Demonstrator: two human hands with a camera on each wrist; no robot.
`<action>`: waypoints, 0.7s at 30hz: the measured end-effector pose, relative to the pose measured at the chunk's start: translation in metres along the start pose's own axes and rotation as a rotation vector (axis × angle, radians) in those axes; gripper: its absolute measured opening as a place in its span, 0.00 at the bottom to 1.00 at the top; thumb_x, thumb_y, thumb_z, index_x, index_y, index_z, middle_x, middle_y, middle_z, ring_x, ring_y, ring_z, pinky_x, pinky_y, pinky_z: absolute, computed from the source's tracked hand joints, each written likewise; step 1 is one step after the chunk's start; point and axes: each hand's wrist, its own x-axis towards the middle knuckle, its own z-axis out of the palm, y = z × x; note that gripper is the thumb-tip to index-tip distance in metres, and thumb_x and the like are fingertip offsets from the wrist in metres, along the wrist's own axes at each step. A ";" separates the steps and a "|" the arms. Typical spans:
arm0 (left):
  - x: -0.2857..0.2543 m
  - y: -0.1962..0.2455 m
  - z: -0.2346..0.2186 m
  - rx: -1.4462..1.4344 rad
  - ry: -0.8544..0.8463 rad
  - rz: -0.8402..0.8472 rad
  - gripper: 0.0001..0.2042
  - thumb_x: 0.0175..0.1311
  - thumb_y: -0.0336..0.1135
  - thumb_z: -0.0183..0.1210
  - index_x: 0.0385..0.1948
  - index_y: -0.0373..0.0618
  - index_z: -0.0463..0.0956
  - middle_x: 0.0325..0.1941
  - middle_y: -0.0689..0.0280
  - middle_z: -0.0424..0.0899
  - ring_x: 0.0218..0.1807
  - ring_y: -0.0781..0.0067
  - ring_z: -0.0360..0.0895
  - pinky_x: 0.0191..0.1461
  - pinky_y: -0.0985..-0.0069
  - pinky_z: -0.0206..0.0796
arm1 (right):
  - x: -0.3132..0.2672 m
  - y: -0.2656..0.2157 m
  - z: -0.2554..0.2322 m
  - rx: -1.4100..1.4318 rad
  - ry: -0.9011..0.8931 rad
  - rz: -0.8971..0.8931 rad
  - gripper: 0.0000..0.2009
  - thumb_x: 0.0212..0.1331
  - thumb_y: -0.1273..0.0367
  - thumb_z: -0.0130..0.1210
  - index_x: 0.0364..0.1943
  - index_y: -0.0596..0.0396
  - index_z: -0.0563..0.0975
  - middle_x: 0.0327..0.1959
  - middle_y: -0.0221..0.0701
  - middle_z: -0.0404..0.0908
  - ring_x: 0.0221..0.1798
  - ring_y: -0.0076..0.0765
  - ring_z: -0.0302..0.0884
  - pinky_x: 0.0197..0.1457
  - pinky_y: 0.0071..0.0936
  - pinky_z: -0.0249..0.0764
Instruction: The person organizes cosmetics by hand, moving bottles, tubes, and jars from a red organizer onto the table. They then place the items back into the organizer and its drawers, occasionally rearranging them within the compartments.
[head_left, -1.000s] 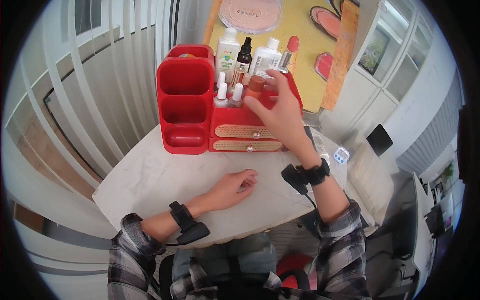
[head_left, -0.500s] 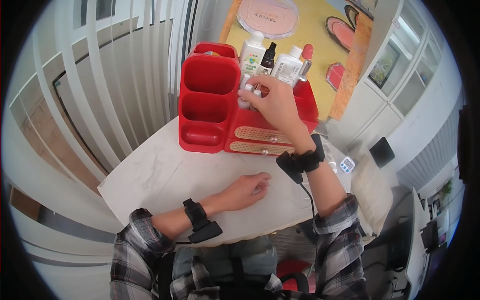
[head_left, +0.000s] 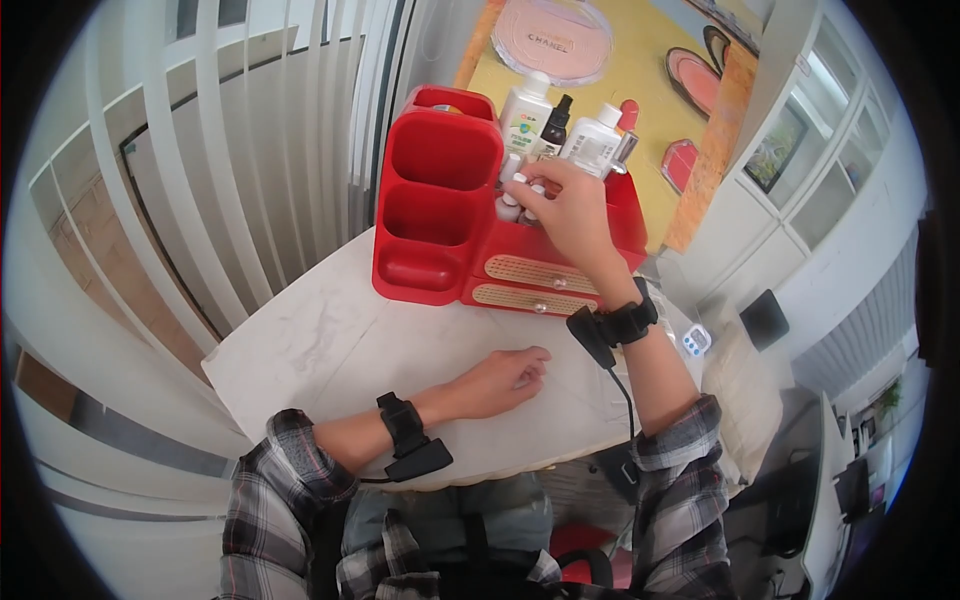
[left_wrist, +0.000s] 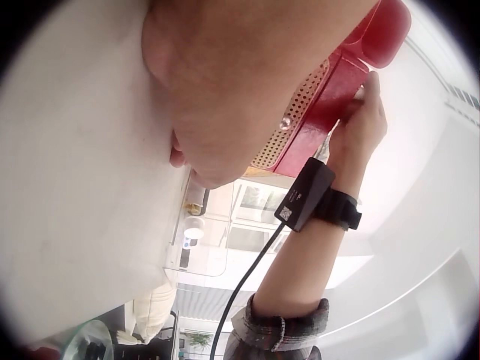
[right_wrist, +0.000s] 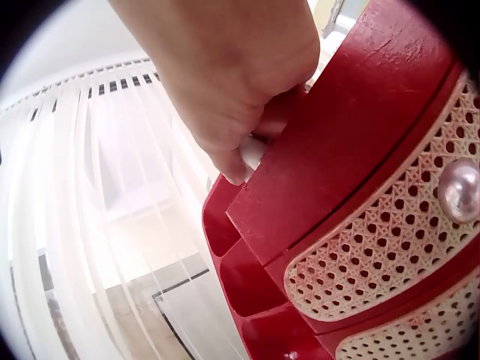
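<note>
My right hand (head_left: 578, 218) reaches over the front wall of the red organizer (head_left: 425, 235) and pinches a small white-capped bottle (head_left: 507, 207) by its cap. In the right wrist view, the fingertips lie against the white cap (right_wrist: 253, 152), and the organizer's wall hides the rest of the bottle. Other small bottles beside it are partly covered by the hand. My left hand (head_left: 498, 384) rests on the white tabletop (head_left: 310, 345), fingers loosely curled and holding nothing; it looms large in the left wrist view.
Taller bottles, a white one (head_left: 525, 115), a dark spray bottle (head_left: 554, 127) and another white one (head_left: 592, 142), stand at the organizer's back. Two woven-front drawers (head_left: 535, 270) face me. A small white timer (head_left: 696, 340) lies to the right. Pale vertical blinds hang at left.
My right hand has moved left from the brown-capped bottle to the white-capped bottle and closed on its cap. The organizer appears farther right as the view shifted. My left hand keeps its pose.
</note>
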 end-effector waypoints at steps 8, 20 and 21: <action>-0.001 -0.002 -0.003 0.013 -0.002 0.016 0.17 0.71 0.30 0.58 0.58 0.35 0.70 0.46 0.52 0.85 0.48 0.55 0.85 0.53 0.66 0.77 | 0.004 0.002 -0.007 0.025 0.331 -0.056 0.13 0.58 0.66 0.72 0.41 0.62 0.85 0.30 0.31 0.85 0.29 0.19 0.75 0.35 0.22 0.74; 0.002 -0.027 0.009 0.007 -0.032 0.101 0.18 0.69 0.30 0.59 0.59 0.37 0.71 0.55 0.51 0.82 0.59 0.53 0.80 0.63 0.61 0.70 | -0.066 -0.083 0.070 0.145 -0.094 -0.255 0.11 0.57 0.68 0.72 0.41 0.54 0.84 0.31 0.31 0.80 0.25 0.27 0.75 0.28 0.26 0.73; -0.003 -0.044 0.017 -0.015 0.063 0.234 0.22 0.65 0.31 0.63 0.60 0.38 0.71 0.51 0.51 0.84 0.56 0.52 0.81 0.61 0.60 0.71 | -0.074 -0.082 0.083 0.116 -0.186 -0.250 0.11 0.58 0.69 0.71 0.42 0.54 0.85 0.31 0.28 0.80 0.30 0.23 0.78 0.31 0.21 0.74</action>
